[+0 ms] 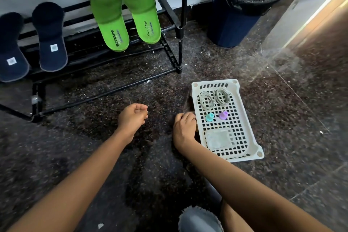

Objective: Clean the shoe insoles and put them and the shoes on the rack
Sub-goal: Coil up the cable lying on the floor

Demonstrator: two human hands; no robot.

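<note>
Two green insoles [113,15] [141,9] lean side by side on the black shoe rack [169,0], toes up. To their left two dark navy insoles [49,37] [11,47] rest on the same rack. My left hand [132,117] hovers over the dark floor with fingers loosely curled and holds nothing. My right hand [184,130] sits at the left rim of the white plastic basket [244,118], fingers curled at its edge. No shoes are in view.
The basket holds two coils of laces [207,100] [223,96], a teal cap [210,117], a purple cap [223,115] and a clear packet [218,139]. A blue bin with a black liner [243,11] stands right of the rack. The floor is speckled dark stone.
</note>
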